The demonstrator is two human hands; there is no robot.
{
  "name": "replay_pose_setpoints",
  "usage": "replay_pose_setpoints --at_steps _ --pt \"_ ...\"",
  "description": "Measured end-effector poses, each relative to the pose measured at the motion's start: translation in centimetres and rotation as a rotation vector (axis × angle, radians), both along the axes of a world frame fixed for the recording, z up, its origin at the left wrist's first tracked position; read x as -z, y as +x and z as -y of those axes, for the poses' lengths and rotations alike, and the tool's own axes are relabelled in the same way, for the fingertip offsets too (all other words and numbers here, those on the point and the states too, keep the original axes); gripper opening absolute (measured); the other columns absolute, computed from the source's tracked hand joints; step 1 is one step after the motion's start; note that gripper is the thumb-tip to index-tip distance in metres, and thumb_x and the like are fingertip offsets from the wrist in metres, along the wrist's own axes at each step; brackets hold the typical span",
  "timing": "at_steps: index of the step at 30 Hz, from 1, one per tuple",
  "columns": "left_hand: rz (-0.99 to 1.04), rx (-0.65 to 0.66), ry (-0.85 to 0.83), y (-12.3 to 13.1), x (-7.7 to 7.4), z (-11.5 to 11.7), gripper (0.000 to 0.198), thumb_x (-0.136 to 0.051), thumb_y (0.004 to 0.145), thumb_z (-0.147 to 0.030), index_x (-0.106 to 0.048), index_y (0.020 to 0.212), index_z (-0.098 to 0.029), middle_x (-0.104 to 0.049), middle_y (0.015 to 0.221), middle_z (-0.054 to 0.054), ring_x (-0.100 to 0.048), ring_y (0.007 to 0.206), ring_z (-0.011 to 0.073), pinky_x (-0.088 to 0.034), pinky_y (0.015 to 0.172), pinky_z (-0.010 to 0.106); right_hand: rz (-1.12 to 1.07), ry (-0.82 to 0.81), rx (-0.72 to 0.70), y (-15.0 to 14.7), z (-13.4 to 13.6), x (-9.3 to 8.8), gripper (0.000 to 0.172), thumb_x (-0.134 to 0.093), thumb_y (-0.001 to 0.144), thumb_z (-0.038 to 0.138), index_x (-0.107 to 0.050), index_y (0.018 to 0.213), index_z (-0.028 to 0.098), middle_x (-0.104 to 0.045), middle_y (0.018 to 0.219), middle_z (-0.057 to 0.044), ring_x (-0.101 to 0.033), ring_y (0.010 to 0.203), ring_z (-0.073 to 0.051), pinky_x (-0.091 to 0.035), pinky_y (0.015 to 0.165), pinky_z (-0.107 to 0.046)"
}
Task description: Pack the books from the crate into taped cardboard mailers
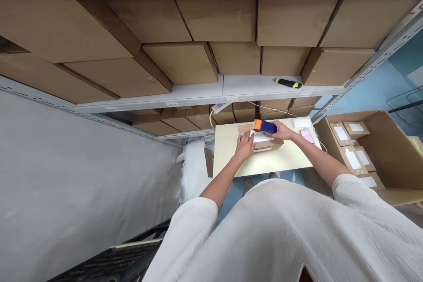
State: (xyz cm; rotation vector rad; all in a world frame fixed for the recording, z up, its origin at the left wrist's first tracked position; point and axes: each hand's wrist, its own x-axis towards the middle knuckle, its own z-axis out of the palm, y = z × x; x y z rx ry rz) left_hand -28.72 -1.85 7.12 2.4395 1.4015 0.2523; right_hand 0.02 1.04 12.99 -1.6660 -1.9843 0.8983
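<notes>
A small cardboard box [269, 145] with a white sheet [262, 137] on its top lies on the pale yellow table [231, 165]. My left hand [245, 144] rests on the left part of the box, its fingers spread over the edge of the sheet. In my right hand [280, 131] is a blue and orange tape dispenser [265, 126], held over the top of the box with its orange end pointing left. The underside of the dispenser is partly hidden.
Behind the table stands a grey shelf [198, 98] of cardboard boxes, with a yellow-black cutter [288, 83] on it. A phone [307, 136] lies at the table's right. Further right, a large carton [393, 154] holds several labelled boxes.
</notes>
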Motion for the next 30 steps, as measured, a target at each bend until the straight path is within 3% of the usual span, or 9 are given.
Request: replay_pose_setpoints --at_steps 5,10,14,19,22,30 --pt "0.003 -0.011 -0.017 0.0 -0.1 -0.3 0.058 -0.047 0.11 -0.035 -0.054 0.165 -0.018 -0.047 0.175 0.02 -0.041 0.164 0.0357 -0.032 0.134 0.057 0.222 0.004 -0.001 3.1 0.0 0.2 0.053 -0.094 0.069 0.042 -0.074 0.114 0.021 -0.072 0.113 -0.011 -0.067 0.106 -0.032 -0.056 0.094 -0.041" --pt "0.032 -0.033 -0.053 -0.1 -0.9 -0.9 0.055 -0.06 0.103 -0.032 -0.063 0.156 -0.019 -0.058 0.163 0.02 -0.048 0.157 0.036 -0.037 0.131 0.056 0.242 -0.021 0.008 5.0 0.4 0.7 0.044 -0.092 0.065 0.032 -0.07 0.101 0.021 -0.071 0.11 -0.009 -0.066 0.103 -0.03 -0.055 0.087 -0.034" --pt "0.158 -0.096 -0.074 0.8 -3.2 -1.3 0.046 -0.057 0.1 -0.02 -0.07 0.145 -0.022 -0.065 0.155 0.016 -0.055 0.15 0.0342 -0.042 0.129 0.056 0.229 -0.01 0.004 5.0 0.5 0.9 0.042 -0.09 0.065 0.032 -0.068 0.1 0.021 -0.07 0.11 -0.009 -0.066 0.102 -0.03 -0.055 0.087 -0.035" --pt "0.6 -0.128 -0.082 3.9 -7.3 -1.3 0.038 -0.049 0.109 -0.024 -0.07 0.141 -0.024 -0.076 0.136 0.01 -0.071 0.127 0.0246 -0.058 0.112 0.041 0.259 0.01 -0.02 4.5 0.4 0.8 0.039 -0.089 0.064 0.03 -0.069 0.096 0.021 -0.07 0.107 -0.009 -0.067 0.1 -0.029 -0.054 0.085 -0.033" --pt "0.749 -0.146 -0.113 5.8 -8.8 -1.2 0.037 -0.054 0.106 -0.021 -0.069 0.14 -0.023 -0.079 0.131 0.01 -0.075 0.12 0.0228 -0.061 0.108 0.04 0.247 0.034 -0.022 4.3 0.4 0.7 0.036 -0.089 0.065 0.031 -0.069 0.093 0.021 -0.07 0.104 -0.008 -0.067 0.099 -0.029 -0.053 0.084 -0.034" --pt "0.84 -0.253 -0.234 7.4 -8.3 -1.1 0.043 -0.054 0.105 -0.013 -0.063 0.146 -0.021 -0.081 0.132 0.012 -0.078 0.122 0.0227 -0.062 0.111 0.042 0.232 0.045 -0.035 3.8 0.8 0.5 0.037 -0.092 0.067 0.032 -0.069 0.093 0.02 -0.072 0.105 -0.01 -0.068 0.096 -0.029 -0.053 0.085 -0.035"
